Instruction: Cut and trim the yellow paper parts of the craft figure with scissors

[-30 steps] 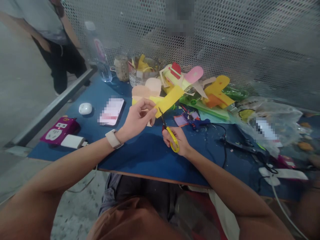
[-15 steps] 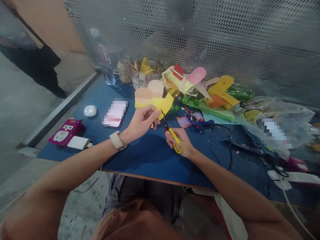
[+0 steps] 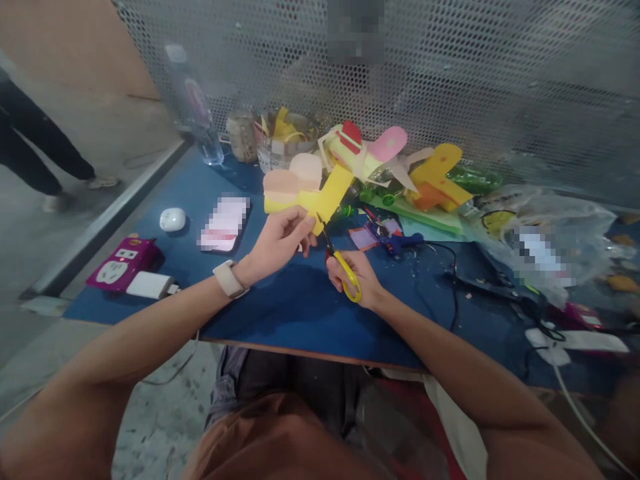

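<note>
The yellow foam piece (image 3: 327,199) was held up above the blue table (image 3: 280,303), pinched at its lower edge between the thumb and fingers of the left hand (image 3: 280,241). It rose up and to the right from that grip, ahead of both hands and in front of a pale pink foam shape (image 3: 295,177) on the table behind it. The right hand (image 3: 356,279) sat just to the right of and below the left, closed around the yellow handles of the scissors (image 3: 341,268), whose dark blades pointed up and left to meet the foam's lower edge close to the left fingertips. Whether the blades were parted or closed could not be made out. A pale watch (image 3: 229,279) circled the left wrist. Left of the hands lay a phone (image 3: 224,223), a white earbud case (image 3: 173,219) and a magenta power strip (image 3: 123,262). Further back stood a clear bottle (image 3: 197,110) and a heap of coloured foam cut-outs (image 3: 395,167) against the perforated screen (image 3: 475,73).
</note>
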Motion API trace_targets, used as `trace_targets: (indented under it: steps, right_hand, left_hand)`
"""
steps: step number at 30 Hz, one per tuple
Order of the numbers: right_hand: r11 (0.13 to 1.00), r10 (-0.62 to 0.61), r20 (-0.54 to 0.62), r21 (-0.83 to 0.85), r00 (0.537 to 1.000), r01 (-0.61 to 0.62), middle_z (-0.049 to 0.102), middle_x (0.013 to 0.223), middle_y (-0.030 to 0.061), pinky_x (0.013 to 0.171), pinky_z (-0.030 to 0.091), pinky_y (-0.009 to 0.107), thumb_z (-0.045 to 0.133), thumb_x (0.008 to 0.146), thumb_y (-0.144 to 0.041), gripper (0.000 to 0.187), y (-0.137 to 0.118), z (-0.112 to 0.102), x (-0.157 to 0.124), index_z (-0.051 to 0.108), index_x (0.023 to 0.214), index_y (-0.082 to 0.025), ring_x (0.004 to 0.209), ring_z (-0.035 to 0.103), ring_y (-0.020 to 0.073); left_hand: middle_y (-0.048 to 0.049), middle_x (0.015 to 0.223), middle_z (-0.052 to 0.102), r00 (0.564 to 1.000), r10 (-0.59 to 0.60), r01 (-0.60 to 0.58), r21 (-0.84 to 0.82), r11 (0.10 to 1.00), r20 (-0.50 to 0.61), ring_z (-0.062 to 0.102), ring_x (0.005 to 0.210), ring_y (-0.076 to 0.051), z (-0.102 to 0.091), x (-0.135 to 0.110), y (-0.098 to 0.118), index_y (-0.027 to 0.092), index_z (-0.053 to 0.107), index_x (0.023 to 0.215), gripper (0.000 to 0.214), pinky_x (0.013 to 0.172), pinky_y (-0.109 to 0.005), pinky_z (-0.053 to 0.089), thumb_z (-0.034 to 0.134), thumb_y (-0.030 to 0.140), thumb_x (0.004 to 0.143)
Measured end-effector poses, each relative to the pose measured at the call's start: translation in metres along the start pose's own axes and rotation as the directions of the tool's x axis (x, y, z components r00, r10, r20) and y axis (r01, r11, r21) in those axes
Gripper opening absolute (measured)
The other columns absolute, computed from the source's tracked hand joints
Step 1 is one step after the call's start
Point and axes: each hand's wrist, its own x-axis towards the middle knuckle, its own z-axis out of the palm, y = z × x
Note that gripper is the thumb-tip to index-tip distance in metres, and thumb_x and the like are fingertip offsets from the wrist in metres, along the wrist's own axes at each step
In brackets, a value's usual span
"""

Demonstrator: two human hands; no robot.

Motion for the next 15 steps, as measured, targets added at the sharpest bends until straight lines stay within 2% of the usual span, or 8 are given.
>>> trace_targets:
  steps: [15]
  right_hand:
    - [1.0, -0.006, -0.025, 0.01, 1.0, 0.006, 0.051, 0.049, -0.0026, 0.049, 0.035, 0.027, 0.084, 0.088, -0.101, 0.087, -0.0005, -0.0002, -0.0007, 0.053, 0.06, -0.025, 0.046, 0.045, 0.0113]
  left_hand:
    - [-0.0044, 0.08, 0.079, 0.999, 0.009, -0.009, 0.001, 1.0, 0.039, 0.07, 0.057, -0.01, 0.0021, -0.0028, 0.0046, 0.021, 0.062, 0.085, 0.055, 0.055, -0.023, 0.057, 0.077, 0.064, 0.116]
